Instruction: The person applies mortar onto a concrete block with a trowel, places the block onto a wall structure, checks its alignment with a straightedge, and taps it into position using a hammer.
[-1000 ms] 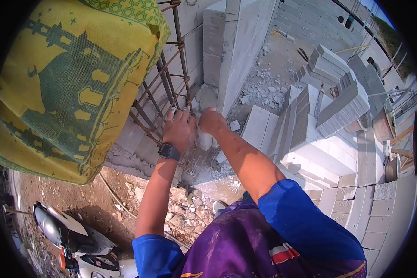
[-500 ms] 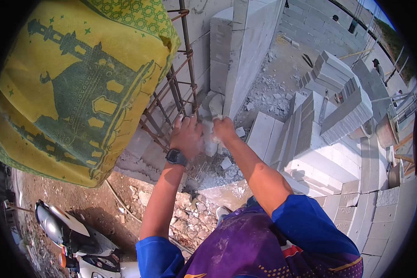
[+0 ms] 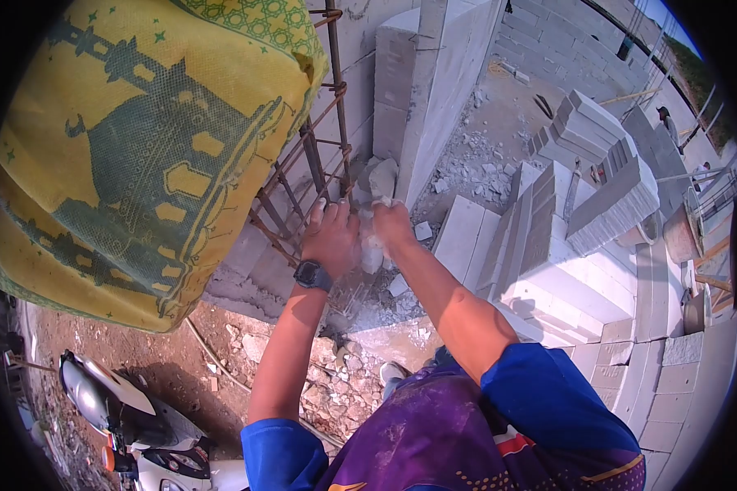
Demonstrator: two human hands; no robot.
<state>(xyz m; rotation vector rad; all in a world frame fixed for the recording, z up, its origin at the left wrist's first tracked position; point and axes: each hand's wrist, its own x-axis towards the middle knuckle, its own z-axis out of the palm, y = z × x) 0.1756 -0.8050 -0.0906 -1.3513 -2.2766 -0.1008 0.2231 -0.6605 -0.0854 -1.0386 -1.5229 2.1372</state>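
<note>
Both arms reach down to the foot of a rebar cage (image 3: 344, 123). My left hand (image 3: 332, 236), with a black watch (image 3: 311, 276) on its wrist, is beside the lower bars, fingers curled over something I cannot make out. A short gap to the right, my right hand (image 3: 392, 224) is closed in a fist near the base of an upright pale slab (image 3: 434, 106); what it grips is hidden. Between the hands is a whitish, dusty lump (image 3: 372, 255), blurred. A grey chunk of block (image 3: 381, 178) sits just beyond them.
A yellow-green printed sack (image 3: 156, 164) fills the upper left. White blocks (image 3: 557, 270) are stacked at right, with broken rubble (image 3: 475, 164) behind. Stones (image 3: 328, 385) lie near my feet. A motorbike (image 3: 139, 425) stands lower left; buckets (image 3: 683, 233) are far right.
The view has shifted slightly, and the sack appears a little farther right. Both hands stay in nearly the same place with fingers still curled.
</note>
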